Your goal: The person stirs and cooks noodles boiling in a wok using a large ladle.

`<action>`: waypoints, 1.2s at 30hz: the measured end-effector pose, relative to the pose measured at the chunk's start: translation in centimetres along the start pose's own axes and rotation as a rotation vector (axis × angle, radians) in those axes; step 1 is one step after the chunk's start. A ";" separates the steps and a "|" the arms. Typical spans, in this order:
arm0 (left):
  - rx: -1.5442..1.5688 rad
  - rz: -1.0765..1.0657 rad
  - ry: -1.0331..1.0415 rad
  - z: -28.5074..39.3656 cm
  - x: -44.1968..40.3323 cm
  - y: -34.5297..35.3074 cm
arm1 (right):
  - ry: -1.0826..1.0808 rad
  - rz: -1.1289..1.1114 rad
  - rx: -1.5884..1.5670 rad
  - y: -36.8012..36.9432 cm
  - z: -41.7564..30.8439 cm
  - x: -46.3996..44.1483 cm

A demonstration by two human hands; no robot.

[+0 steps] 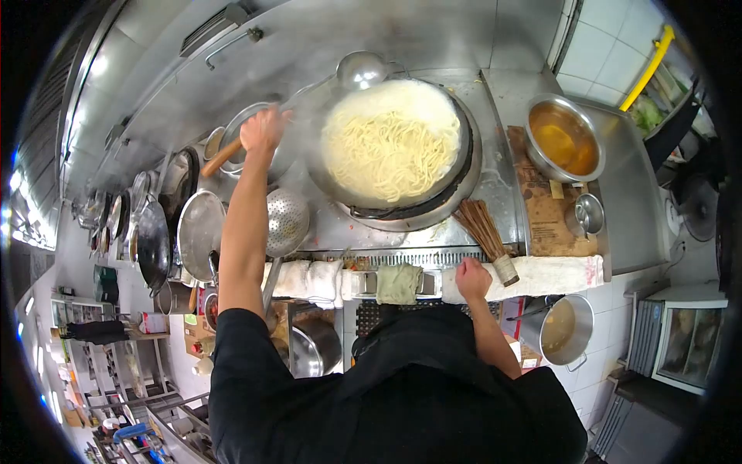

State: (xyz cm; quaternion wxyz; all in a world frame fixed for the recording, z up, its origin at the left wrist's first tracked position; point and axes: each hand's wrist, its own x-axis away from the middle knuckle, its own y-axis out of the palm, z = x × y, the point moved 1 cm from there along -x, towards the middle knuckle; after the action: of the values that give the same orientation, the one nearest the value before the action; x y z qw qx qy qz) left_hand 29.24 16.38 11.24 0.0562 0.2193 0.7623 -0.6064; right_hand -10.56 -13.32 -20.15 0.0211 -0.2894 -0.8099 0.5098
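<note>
At the far rim of the wok (417,206) rests the ladle (362,71), its wooden handle (222,157) wrapped in my left hand (261,128), while my right hand (473,280) is curled into a fist by the white towel (549,278). Noodles (390,147) crowd the wok in pale, foamy liquid; I'd judge gentle strokes best, parting strands without slopping. Rightward, 1 steel bowl (535,147) holds amber liquid (568,138) and 1 pot (581,332) something cloudy.
</note>
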 end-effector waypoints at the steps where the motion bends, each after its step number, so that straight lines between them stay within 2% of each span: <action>1: -0.005 -0.041 -0.016 0.4 -0.6 0.5 | 0.004 0.003 0.003 0.1 0.0 0.1; 2: -0.001 -0.036 -0.009 1.0 -1.2 0.9 | 0.009 -0.002 -0.003 0.0 0.0 0.1; 4: 0.003 -0.169 0.010 2.0 -2.2 1.8 | 0.015 0.000 -0.012 0.0 -0.1 0.0; 5: 0.005 -0.169 0.019 2.7 -2.3 1.2 | 0.023 0.003 -0.009 0.0 -0.1 0.0; 7: -0.077 -0.342 0.077 4.3 -2.5 0.1 | 0.007 -0.011 -0.016 -0.1 0.0 0.0; 10: -0.120 -0.439 0.118 4.4 -2.2 -0.8 | 0.000 0.004 -0.027 -0.2 -0.1 0.1; 13: 0.051 -0.425 0.021 2.2 -1.8 1.3 | 0.010 0.005 -0.020 -0.2 -0.2 -0.1; 17: 0.143 -0.357 0.078 0.5 -0.2 0.2 | 0.014 0.019 -0.015 0.1 -0.2 -0.1; 19: 0.160 -0.596 0.137 -0.6 -0.6 0.5 | 0.010 0.007 -0.012 0.2 -0.1 0.0; 22: 0.179 -0.646 0.115 -2.5 -0.6 1.6 | 0.012 -0.016 -0.003 0.1 0.0 -0.1; 29: 0.155 -0.486 0.157 -3.1 3.5 -2.1 | -0.009 0.015 -0.065 0.2 0.2 -0.1; 34: 0.040 -0.191 0.102 -3.1 7.8 -3.8 | 0.010 -0.010 -0.039 0.2 0.3 0.1; 36: 0.014 -0.153 0.095 -3.4 8.4 -4.1 | 0.008 -0.035 -0.037 0.1 0.2 0.1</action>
State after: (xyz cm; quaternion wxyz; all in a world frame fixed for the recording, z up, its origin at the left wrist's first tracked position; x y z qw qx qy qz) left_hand 20.64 21.14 12.89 -0.0281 0.1896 0.7744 -0.6030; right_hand -10.68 -13.44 -20.37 0.0280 -0.2777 -0.8241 0.4929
